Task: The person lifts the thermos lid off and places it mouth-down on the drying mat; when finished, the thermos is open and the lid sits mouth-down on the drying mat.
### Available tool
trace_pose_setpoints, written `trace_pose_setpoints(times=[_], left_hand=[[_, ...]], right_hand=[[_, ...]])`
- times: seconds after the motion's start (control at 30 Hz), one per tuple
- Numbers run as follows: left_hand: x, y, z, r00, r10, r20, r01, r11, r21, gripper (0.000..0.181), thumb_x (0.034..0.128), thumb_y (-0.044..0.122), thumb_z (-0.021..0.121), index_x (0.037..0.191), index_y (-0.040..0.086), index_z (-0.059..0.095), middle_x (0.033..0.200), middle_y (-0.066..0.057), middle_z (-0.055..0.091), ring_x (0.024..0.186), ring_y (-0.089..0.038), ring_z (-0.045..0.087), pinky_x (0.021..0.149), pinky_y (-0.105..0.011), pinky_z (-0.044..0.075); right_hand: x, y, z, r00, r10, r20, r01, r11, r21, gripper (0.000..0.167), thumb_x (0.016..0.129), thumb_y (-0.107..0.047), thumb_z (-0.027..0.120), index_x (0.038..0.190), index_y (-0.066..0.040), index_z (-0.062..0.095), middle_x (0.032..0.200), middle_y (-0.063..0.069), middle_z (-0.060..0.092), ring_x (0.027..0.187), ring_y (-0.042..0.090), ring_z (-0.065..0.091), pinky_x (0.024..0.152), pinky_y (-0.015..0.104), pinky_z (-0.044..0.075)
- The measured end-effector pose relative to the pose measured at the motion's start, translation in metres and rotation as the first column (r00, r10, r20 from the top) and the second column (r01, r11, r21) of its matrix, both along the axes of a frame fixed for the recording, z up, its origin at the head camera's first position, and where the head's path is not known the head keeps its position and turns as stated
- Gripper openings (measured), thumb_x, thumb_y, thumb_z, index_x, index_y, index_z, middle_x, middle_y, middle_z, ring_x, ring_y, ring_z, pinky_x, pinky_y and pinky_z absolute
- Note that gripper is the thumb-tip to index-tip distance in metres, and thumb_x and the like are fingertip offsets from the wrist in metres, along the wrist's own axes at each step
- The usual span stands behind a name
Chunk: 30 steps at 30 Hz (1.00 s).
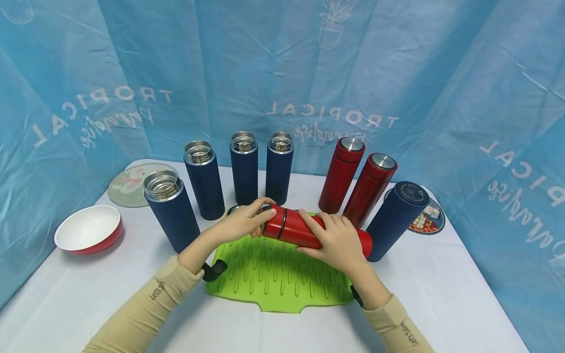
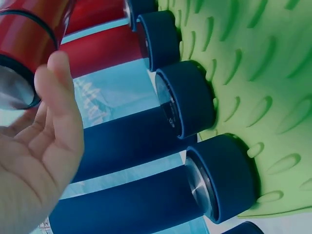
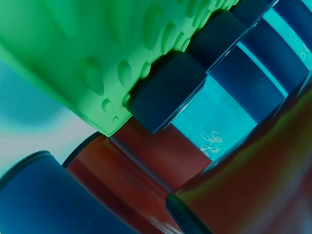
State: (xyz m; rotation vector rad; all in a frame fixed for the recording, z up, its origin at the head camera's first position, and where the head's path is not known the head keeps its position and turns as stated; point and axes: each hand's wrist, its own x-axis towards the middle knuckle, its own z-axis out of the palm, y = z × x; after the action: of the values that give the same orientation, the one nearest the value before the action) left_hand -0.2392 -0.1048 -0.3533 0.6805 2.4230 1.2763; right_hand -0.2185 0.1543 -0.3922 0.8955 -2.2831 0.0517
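Observation:
A red thermos flask (image 1: 304, 230) is held nearly level above a green silicone mat (image 1: 282, 279). My right hand (image 1: 337, 240) grips its body from above. At the capped end, my left hand (image 1: 240, 220) has its thumb and fingers around the red cap (image 1: 274, 223). The cap's silver top faces the palm in the left wrist view, where the fingertips lie along its side. Several navy caps (image 2: 187, 100) stand in a row on the far part of the mat, mostly hidden from the head view by the hands and flask.
Behind the mat stand several uncapped navy flasks (image 1: 278, 171) with bare steel necks. To the right are two capped red flasks (image 1: 340, 171) and a capped navy flask (image 1: 395, 220), beside a patterned round mat (image 1: 430, 218). A red-and-white bowl (image 1: 88, 228) and a pale round mat (image 1: 128, 189) lie left.

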Motion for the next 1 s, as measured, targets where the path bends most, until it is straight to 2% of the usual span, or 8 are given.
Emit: trace_pose_setpoints(times=[0.07, 0.13, 0.23, 0.33, 0.43, 0.57, 0.83, 1.0], left_hand=[[0.0005, -0.0001, -0.0017, 1.000, 0.004, 0.011, -0.004, 1.000, 0.004, 0.060, 0.0960, 0.053, 0.032, 0.140, 0.012, 0.031, 0.088, -0.015, 0.062, 0.071, -0.023, 0.060, 0.067, -0.037, 0.050], [0.0009, -0.0003, -0.0034, 1.000, -0.009, 0.005, 0.009, 1.000, 0.027, 0.063, 0.0949, 0.053, 0.035, 0.144, 0.014, 0.026, 0.107, -0.016, 0.059, 0.086, -0.026, 0.060, 0.073, -0.040, 0.051], [0.0021, -0.0005, -0.0056, 0.998, -0.068, -0.014, 0.069, 0.992, 0.101, 0.072, 0.0896, 0.038, 0.058, 0.147, 0.020, 0.018, 0.138, -0.014, 0.036, 0.112, -0.032, 0.049, 0.083, -0.044, 0.049], [0.0031, -0.0002, -0.0075, 0.991, -0.118, -0.069, 0.127, 0.980, 0.156, 0.089, 0.0757, 0.014, 0.076, 0.146, 0.022, 0.022, 0.144, -0.012, 0.025, 0.123, -0.034, 0.040, 0.087, -0.042, 0.049], [0.0031, 0.0001, -0.0088, 0.986, -0.133, -0.098, 0.149, 0.971, 0.186, 0.085, 0.0700, -0.002, 0.076, 0.140, 0.018, 0.032, 0.136, -0.012, 0.032, 0.119, -0.035, 0.044, 0.081, -0.036, 0.052], [0.0007, -0.0001, -0.0099, 0.988, -0.126, -0.090, 0.143, 0.968, 0.205, 0.074, 0.0706, -0.007, 0.071, 0.134, 0.014, 0.039, 0.128, -0.013, 0.042, 0.112, -0.033, 0.051, 0.076, -0.033, 0.053], [0.0014, -0.0030, -0.0092, 0.997, -0.068, -0.022, 0.070, 0.992, 0.101, 0.070, 0.0810, 0.019, 0.069, 0.140, 0.018, 0.031, 0.124, -0.014, 0.049, 0.095, -0.025, 0.059, 0.072, -0.035, 0.052], [0.0029, -0.0032, -0.0074, 1.000, -0.017, 0.020, 0.016, 0.998, 0.056, 0.065, 0.0886, 0.035, 0.060, 0.141, 0.018, 0.027, 0.102, -0.013, 0.057, 0.073, -0.021, 0.061, 0.064, -0.037, 0.052]], right_hand=[[0.0007, -0.0003, -0.0001, 1.000, 0.006, -0.007, -0.006, 1.000, 0.003, 0.085, 0.064, -0.059, 0.074, 0.137, -0.023, 0.046, 0.099, 0.012, 0.062, 0.081, 0.029, 0.062, 0.071, 0.041, 0.050], [0.0013, -0.0007, 0.0001, 1.000, 0.007, -0.009, -0.007, 1.000, 0.002, 0.085, 0.065, -0.059, 0.073, 0.136, -0.023, 0.046, 0.099, 0.012, 0.062, 0.081, 0.029, 0.062, 0.071, 0.041, 0.050], [0.0011, -0.0003, -0.0009, 1.000, -0.003, 0.000, 0.003, 1.000, 0.005, 0.084, 0.065, -0.059, 0.073, 0.136, -0.023, 0.046, 0.099, 0.011, 0.062, 0.081, 0.029, 0.062, 0.071, 0.041, 0.050], [0.0002, 0.0007, -0.0028, 1.000, -0.017, 0.010, 0.016, 1.000, 0.012, 0.085, 0.065, -0.060, 0.073, 0.137, -0.023, 0.045, 0.099, 0.011, 0.062, 0.081, 0.029, 0.062, 0.071, 0.041, 0.050], [-0.0006, 0.0014, -0.0044, 1.000, -0.022, 0.015, 0.022, 1.000, 0.014, 0.085, 0.065, -0.059, 0.073, 0.137, -0.023, 0.045, 0.100, 0.011, 0.062, 0.082, 0.029, 0.062, 0.071, 0.041, 0.050], [-0.0014, 0.0014, -0.0051, 1.000, -0.015, 0.010, 0.015, 1.000, 0.008, 0.085, 0.065, -0.059, 0.073, 0.136, -0.023, 0.045, 0.100, 0.011, 0.062, 0.082, 0.029, 0.062, 0.071, 0.041, 0.049], [-0.0024, 0.0018, -0.0052, 1.000, 0.003, -0.012, -0.003, 1.000, 0.009, 0.085, 0.064, -0.059, 0.074, 0.136, -0.023, 0.046, 0.099, 0.011, 0.062, 0.081, 0.029, 0.062, 0.071, 0.041, 0.049], [-0.0024, 0.0018, -0.0054, 1.000, 0.008, -0.021, -0.008, 1.000, 0.014, 0.085, 0.065, -0.059, 0.073, 0.136, -0.022, 0.046, 0.100, 0.012, 0.062, 0.082, 0.029, 0.063, 0.073, 0.042, 0.050]])
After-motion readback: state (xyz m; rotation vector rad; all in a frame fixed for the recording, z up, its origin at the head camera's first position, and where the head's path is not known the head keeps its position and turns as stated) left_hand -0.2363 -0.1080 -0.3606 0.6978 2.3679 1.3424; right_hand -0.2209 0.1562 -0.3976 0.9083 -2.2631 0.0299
